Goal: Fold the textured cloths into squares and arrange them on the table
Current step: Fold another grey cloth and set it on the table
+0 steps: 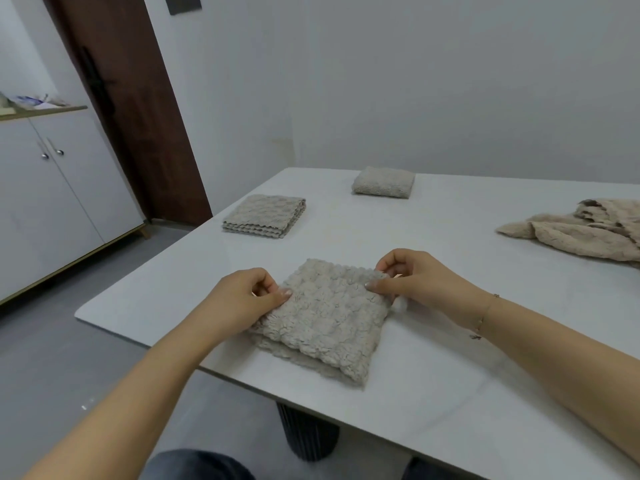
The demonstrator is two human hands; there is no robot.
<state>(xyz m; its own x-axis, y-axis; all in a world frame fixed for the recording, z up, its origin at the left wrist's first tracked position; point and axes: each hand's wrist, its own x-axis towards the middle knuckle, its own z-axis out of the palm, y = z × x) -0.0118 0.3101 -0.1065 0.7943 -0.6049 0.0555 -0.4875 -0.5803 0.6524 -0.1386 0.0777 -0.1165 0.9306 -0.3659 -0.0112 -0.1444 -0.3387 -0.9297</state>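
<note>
- The left hand [254, 294] pinches the left far corner of the grey cloth [325, 317], thumb on top and fingers curled under the edge; its grip is closed on the fabric.
- The right hand [410, 277] pinches the right far corner the same way, thumb tip pressed onto the top layer; that grip also grasps the cloth.
- The cloth lies near the front edge of the bench [450, 358], already doubled over into a rough square, with a lower layer peeking out along its near-left side.
- It looks soft, thick and light: a bubbly, plush weave that sags at the edges and will not hold a crease by itself. It should not slip much on the fingers, but layers may shift over each other.
- Best hold, I judge, is at the corners, catching all layers together so the edges stay matched.
- Farther off, 2 folded squares sit apart: a flat stack [265, 216] to the left and a plumper one [383, 181] beyond.
- A crumpled beige cloth [581, 230] waits at the right.
</note>
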